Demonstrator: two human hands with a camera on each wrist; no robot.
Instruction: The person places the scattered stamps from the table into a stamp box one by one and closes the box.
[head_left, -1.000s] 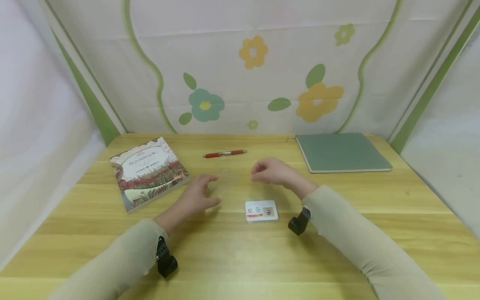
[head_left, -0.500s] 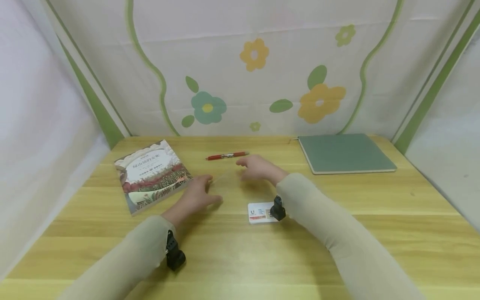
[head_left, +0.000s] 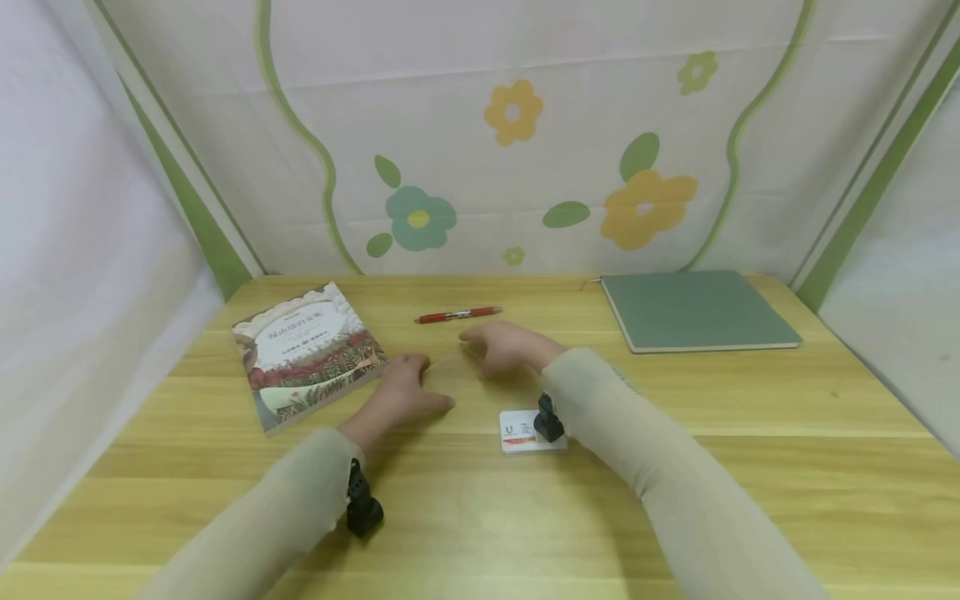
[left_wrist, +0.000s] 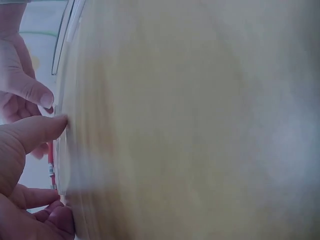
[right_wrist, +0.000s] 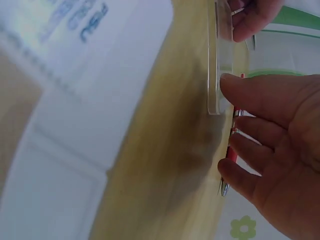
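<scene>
A thin, see-through plastic case (right_wrist: 215,60) lies low over the wooden table between both hands; it is only faintly visible in the head view. My left hand (head_left: 405,396) holds its left end, thumb nearer me and fingers on the far side. At the opposite end, my right hand (head_left: 510,346) grips the corner, with its thumb against the case and its other fingers loosely spread in the right wrist view. A small stack of white printed cards (head_left: 517,431) lies on the table below the right wrist, partly hidden by the wrist camera.
A paperback book (head_left: 307,358) lies at the left and a green notebook (head_left: 697,312) at the back right. A red pen (head_left: 457,315) lies just beyond the hands. A flower-printed curtain (head_left: 465,167) hangs behind the table (head_left: 450,533).
My right hand has moved left, from apart from the case to its corner, and its wrist now overlaps the cards. My left hand has stayed at its end, thumb and fingers around it.
</scene>
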